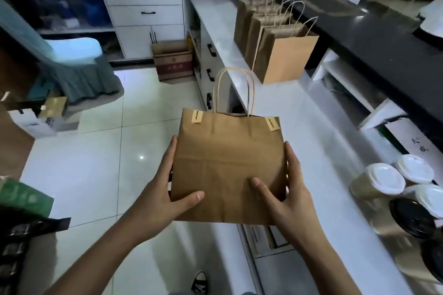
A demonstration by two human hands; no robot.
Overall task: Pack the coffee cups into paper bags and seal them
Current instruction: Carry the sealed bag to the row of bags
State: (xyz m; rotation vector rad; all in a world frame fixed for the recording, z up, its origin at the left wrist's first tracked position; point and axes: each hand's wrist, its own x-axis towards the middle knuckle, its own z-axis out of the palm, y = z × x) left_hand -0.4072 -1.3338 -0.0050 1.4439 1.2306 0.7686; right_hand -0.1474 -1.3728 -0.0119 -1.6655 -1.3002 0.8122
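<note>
Over the near edge of the white tabletop (311, 127), a brown paper bag (227, 167) is held upright, partly out above the floor. Beyond this bag, four more paper bags (275, 43) stand in a row on the tabletop. To its right stand lidded coffee cups (393, 184). Left hand (165, 196) and right hand (285, 191) each take a grip on the bag's sides, thumbs across its front. Two stickers (197, 116) seal its folded top.
</note>
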